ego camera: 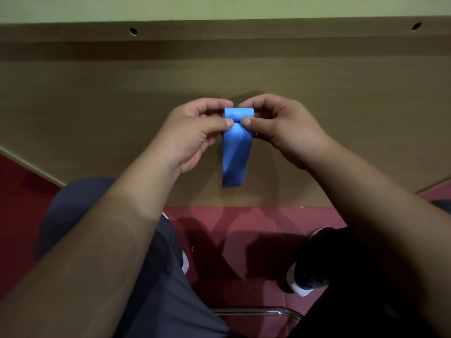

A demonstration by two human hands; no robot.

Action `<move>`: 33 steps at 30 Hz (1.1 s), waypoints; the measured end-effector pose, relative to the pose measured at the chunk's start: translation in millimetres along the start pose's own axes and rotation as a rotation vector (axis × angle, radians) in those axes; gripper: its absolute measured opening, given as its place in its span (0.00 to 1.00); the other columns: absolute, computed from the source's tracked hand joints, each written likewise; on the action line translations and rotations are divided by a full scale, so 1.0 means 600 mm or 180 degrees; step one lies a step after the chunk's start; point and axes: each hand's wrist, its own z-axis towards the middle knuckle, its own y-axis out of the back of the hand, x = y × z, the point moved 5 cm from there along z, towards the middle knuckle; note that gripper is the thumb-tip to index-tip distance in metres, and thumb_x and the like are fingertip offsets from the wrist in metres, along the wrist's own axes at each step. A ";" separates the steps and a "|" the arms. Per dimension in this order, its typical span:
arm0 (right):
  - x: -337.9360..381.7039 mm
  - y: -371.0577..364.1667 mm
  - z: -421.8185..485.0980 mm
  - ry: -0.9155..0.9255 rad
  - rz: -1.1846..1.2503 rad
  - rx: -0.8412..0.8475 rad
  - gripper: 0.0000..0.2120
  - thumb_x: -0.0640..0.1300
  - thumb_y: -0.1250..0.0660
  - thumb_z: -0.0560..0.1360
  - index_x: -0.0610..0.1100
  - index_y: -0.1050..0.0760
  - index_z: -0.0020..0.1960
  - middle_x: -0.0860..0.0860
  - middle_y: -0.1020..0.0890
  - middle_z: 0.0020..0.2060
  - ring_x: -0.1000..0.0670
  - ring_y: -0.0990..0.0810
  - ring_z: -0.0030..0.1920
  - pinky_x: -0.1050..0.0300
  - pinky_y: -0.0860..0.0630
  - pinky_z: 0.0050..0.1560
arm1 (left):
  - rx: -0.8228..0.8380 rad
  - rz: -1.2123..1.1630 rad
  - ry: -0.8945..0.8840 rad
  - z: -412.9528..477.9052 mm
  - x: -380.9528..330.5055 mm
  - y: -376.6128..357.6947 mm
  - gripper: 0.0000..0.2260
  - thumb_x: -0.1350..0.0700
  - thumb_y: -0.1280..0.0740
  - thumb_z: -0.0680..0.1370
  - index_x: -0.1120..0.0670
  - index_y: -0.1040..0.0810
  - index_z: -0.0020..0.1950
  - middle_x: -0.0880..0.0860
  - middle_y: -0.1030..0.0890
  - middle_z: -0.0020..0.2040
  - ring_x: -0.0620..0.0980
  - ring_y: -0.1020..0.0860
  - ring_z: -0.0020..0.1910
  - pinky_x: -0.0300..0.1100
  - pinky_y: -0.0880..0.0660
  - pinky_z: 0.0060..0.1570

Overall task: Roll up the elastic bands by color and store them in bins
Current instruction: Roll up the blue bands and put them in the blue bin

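Over the table (97, 106), curled fingers (217, 123) pinch blue band (235, 152).

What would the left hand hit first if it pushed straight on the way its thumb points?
Probably the right hand. The left hand points its thumb across the rolled top of the blue flat elastic band, straight at the right thumb tip close by, though depth between them is unclear.

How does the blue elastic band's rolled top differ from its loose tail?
The rolled top of the blue elastic band is a compact coil pinched by the left hand and right hand; the loose tail is a flat strip held by neither. The rolled top is short; the loose tail is far longer. Both are equally blue and similarly wide.
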 end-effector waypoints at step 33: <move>0.017 0.000 -0.001 0.0407 -0.0221 -0.0170 0.13 0.32 0.25 0.77 0.46 0.17 0.56 0.44 0.12 0.51 0.52 0.16 0.48 0.53 0.18 0.56 | 0.0282 0.0241 -0.0043 0.002 -0.002 -0.002 0.17 0.68 0.27 0.78 0.64 0.21 0.67 0.53 0.14 0.47 0.46 0.15 0.47 0.40 0.19 0.54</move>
